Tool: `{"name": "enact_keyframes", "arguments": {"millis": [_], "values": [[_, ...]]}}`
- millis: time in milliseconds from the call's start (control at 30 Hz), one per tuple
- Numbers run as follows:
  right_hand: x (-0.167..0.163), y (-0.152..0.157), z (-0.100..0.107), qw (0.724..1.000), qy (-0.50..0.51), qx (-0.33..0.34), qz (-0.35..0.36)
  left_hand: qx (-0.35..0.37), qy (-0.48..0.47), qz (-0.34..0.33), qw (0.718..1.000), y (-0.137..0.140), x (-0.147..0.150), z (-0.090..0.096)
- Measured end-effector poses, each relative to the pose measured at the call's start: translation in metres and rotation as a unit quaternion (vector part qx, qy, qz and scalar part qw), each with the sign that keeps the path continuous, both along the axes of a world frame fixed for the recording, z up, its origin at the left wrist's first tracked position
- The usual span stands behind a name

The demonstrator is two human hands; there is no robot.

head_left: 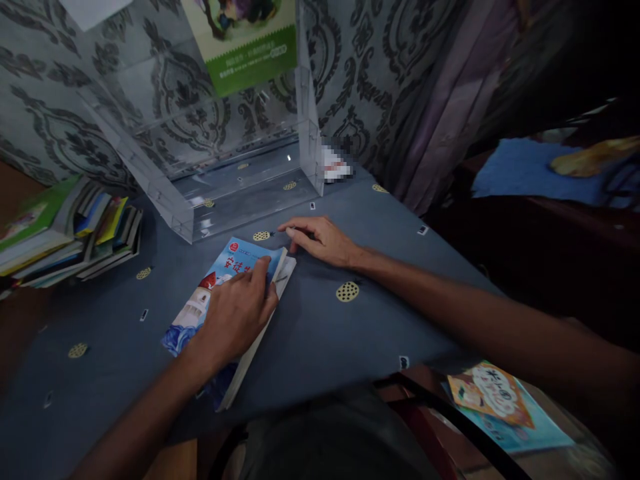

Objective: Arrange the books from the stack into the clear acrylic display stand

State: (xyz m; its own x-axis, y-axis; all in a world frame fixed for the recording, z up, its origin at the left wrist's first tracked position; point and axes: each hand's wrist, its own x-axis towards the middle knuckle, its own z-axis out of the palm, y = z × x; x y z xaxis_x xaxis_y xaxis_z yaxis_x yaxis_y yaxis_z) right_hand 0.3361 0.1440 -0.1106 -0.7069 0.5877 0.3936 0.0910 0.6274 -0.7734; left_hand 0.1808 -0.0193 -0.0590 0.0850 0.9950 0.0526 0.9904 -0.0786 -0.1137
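Observation:
A blue paperback book point(197, 303) with a red-and-white building and Chinese characters on its cover lies at a slant on the table. My left hand point(239, 312) is on top of it, fingers bent over the cover and thumb against the right edge. Pale pages show along that edge, and a second cover or book may lie beneath. Just beyond the book's upper right corner, my right hand point(320, 241) hovers at or on the tablecloth. Its index finger and thumb stretch leftward, slightly apart, with nothing visible between them; the other fingers are curled and partly hidden.
A clear acrylic stand point(310, 143) holds a green-edged book point(255, 70) at the back. Stacked books point(75, 230) sit on the left. The dark blue pineapple-print tablecloth point(310, 347) covers the table. Lower right, picture books point(515, 417) lie below table level; a blue cloth point(520, 170) is farther right.

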Motion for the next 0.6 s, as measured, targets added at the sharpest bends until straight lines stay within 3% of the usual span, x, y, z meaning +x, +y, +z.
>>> {"name": "enact_keyframes", "arguments": {"millis": [200, 333, 600], "values": [[0.002, -0.004, 0.006, 0.998, 0.053, 0.019, -0.037, 0.000, -0.006, 0.007, 1.000, -0.001, 0.002, -0.001], [0.003, -0.012, 0.012, 0.996, 0.075, 0.034, -0.021, 0.004, 0.000, 0.014, 1.000, -0.002, 0.004, -0.003], [0.001, -0.013, 0.005, 0.982, -0.060, 0.170, 0.063, -0.005, -0.024, -0.030, 0.999, -0.006, -0.003, -0.005]]}}
